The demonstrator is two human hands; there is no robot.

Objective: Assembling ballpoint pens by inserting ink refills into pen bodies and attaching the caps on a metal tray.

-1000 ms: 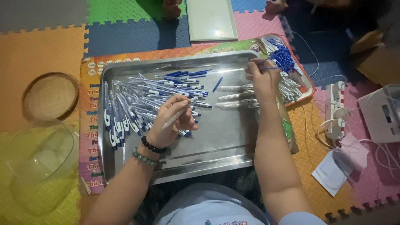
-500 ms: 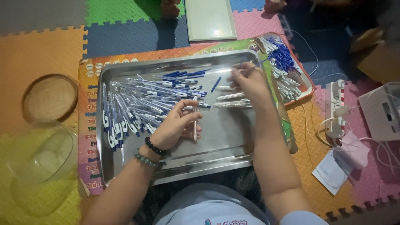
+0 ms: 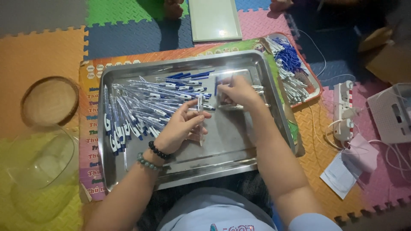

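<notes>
Seen from the head camera looking down, a metal tray [image 3: 128, 169] is being worked over on bright foam floor mats [image 3: 47, 51]. A clear pen barrel [image 3: 200, 122] is being held upright by the left hand [image 3: 182, 128], its fingers curled closed around it, above the bare middle of the tray. A small pen part, too small to identify, is being pinched by the closed fingers of the right hand [image 3: 237, 92], just beside a short row of pens [image 3: 257, 89] lying near the tray's right wall. A large heap of blue and white pens [image 3: 145, 107] is lying across the tray's left half, so judging by this most of the pile is still waiting. More pen parts [image 3: 291, 64] are filling a second tray to the right.
</notes>
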